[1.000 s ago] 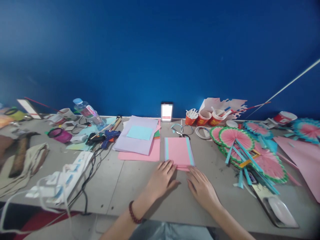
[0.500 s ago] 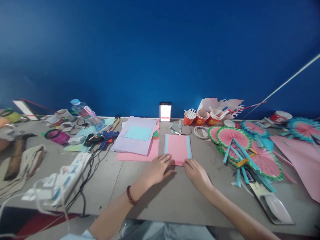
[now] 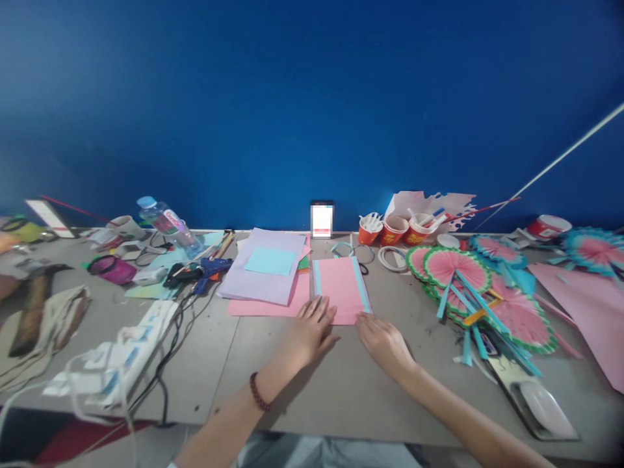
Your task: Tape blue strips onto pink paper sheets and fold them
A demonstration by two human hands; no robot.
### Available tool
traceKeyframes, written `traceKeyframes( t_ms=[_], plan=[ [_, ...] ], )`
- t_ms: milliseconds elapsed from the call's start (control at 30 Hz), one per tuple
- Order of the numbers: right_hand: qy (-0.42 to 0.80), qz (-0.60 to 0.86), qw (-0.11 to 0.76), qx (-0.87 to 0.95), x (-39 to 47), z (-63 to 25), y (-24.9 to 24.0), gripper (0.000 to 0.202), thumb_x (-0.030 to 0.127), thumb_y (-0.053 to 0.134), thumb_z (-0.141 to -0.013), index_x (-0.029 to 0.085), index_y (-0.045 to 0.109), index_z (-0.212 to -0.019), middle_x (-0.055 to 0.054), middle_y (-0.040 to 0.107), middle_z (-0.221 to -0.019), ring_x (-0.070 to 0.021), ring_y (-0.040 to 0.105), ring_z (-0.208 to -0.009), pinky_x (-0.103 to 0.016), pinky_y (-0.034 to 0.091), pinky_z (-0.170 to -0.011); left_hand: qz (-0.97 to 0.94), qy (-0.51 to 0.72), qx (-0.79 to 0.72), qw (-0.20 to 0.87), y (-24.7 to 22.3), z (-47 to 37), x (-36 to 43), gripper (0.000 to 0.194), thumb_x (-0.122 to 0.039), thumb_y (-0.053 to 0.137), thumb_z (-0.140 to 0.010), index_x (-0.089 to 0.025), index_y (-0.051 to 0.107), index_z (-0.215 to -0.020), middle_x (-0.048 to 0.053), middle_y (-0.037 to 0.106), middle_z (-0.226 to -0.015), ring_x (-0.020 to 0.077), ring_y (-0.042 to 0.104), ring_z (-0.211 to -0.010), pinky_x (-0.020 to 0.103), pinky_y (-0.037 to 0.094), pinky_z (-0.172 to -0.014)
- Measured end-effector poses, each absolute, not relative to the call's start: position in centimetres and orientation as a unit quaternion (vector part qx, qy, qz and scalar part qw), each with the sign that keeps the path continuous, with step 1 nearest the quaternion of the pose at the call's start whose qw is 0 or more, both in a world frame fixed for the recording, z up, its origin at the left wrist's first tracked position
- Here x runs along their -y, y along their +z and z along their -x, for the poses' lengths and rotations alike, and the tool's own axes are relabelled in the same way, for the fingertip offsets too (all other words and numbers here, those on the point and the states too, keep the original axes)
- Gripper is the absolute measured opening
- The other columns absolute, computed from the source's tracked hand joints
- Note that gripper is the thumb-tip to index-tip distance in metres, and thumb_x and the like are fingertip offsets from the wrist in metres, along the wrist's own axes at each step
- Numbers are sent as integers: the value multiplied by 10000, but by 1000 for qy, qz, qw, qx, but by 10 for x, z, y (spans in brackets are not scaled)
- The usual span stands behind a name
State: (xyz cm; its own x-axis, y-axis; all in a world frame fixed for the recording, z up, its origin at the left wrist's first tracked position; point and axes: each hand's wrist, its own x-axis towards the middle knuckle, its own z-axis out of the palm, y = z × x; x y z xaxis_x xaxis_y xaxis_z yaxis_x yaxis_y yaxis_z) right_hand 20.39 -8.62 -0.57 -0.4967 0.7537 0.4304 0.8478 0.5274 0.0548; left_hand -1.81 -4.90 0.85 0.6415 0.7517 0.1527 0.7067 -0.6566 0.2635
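Note:
A pink sheet of paper (image 3: pixel 340 279) with light blue strips along its two long sides lies in front of me, slightly tilted, its far end leaning left. Spread over its near left corner, my left hand (image 3: pixel 314 331) is open with the fingertips resting on the paper. At the near right corner my right hand (image 3: pixel 385 344) has its fingers closed together on the paper's edge. A pale purple edge peeks out along the right side of the sheet. Scissors (image 3: pixel 363 268), partly hidden, lie just beyond it.
Left of the sheet are stacked purple and pink papers (image 3: pixel 248 279), a glue gun (image 3: pixel 212 270), a bottle (image 3: pixel 170 224) and a power strip (image 3: pixel 141 351). Paper cups (image 3: pixel 394 229) stand at the back. Pleated watermelon-coloured paper fans (image 3: pixel 455 266) and a mouse (image 3: pixel 546 406) lie right.
The pink sheet has turned, its far end swinging left. My left hand has shifted up and left onto it with fingers more spread. My right hand stays at the near right corner.

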Motion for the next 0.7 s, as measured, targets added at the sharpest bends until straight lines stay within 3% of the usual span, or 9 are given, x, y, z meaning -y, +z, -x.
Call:
traceKeyframes(
  t_ms=[233, 500, 700],
  plan=[
    [-83, 476, 186, 855, 92, -208, -16, 366, 56, 407, -857, 156, 638, -1122, -110, 680, -1127, -206, 624, -1070, -339, 526, -897, -924, 138, -336, 117, 7, 14, 56, 642, -393, 493, -903, -192, 224, -1451, 118, 335, -1485, 238, 277, -1386, 435, 295, -1112],
    [-1, 462, 182, 868, 101, -219, -10, 403, 130, 389, -898, 170, 566, -1258, -103, 602, -1266, -207, 534, -1204, -379, 497, -963, -931, 120, -312, 148, 7, 19, 59, 782, -594, 514, -827, -187, 264, -1447, 135, 300, -1498, 272, 230, -1401, 461, 261, -1126],
    [27, 487, 138, 862, 91, -219, -2, 408, 246, 466, -904, 192, 513, -1306, -112, 520, -1359, -234, 482, -1251, -419, 471, -976, -923, 125, -336, 142, 5, 16, 60, 750, -582, 505, -836, -176, 301, -1433, 127, 294, -1502, 255, 240, -1399, 438, 255, -1134]
  ],
)
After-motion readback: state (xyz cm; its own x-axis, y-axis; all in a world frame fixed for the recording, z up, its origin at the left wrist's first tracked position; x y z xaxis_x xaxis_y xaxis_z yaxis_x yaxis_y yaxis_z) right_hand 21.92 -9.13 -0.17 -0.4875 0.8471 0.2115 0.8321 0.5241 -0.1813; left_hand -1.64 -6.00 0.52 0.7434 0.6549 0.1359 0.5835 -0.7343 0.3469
